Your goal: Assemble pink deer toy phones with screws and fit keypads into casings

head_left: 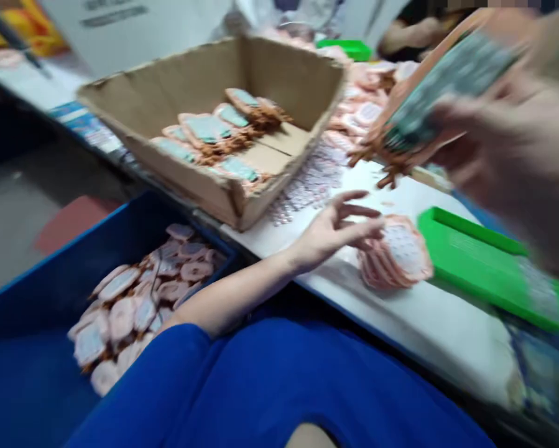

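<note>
My right hand [498, 130], raised close to the camera and blurred, grips a flat pinkish piece [451, 93] with a grey-green panel and brown branching ends. What it is exactly, I cannot make out. Fingers apart and holding nothing, my left hand [337, 230] reaches over the white table, its fingertips beside a stack of pink pieces [395, 252] with dotted white faces. Whether they touch the stack is unclear. Left of this hand, a cardboard box [176, 168] contains several similar pieces with pale teal panels [204, 127] and brown ends.
A green tray [475, 249] sits right of the stack. Small shiny bits [307, 186] lie beside the box, with more pink pieces [367, 112] piled behind. Below at left, a blue bin [22, 361] holds many pieces. Another person's arm [410, 34] shows at the back.
</note>
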`<state>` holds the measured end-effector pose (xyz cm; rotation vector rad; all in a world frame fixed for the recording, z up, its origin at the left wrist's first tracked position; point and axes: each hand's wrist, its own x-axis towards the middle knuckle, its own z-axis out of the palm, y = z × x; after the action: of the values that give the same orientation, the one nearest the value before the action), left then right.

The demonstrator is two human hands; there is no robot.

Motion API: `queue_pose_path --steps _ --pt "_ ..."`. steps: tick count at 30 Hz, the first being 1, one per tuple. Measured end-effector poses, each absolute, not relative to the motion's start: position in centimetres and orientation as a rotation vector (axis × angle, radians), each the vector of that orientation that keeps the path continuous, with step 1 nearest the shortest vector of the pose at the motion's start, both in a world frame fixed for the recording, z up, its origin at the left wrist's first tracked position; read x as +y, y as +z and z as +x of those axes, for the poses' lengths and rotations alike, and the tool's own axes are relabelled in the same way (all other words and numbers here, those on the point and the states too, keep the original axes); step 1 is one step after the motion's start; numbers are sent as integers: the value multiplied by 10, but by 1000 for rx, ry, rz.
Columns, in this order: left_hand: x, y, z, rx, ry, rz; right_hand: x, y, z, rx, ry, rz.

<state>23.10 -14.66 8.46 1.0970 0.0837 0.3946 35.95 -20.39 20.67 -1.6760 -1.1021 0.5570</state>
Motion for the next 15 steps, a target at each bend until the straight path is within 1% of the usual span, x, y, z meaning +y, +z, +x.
queue_pose_path --steps 4,7,11,15 --pt "-164 110 250 120 461 961 -258 184 357 -734 603 -1422" --pt "-170 115 265 145 459 1018 -288 173 360 -718 670 -1373" --pt "-159 121 276 40 385 1238 -330 178 380 -698 927 -1372" --pt "-148 146 285 -161 249 1540 -357 172 401 -705 1190 -1419"
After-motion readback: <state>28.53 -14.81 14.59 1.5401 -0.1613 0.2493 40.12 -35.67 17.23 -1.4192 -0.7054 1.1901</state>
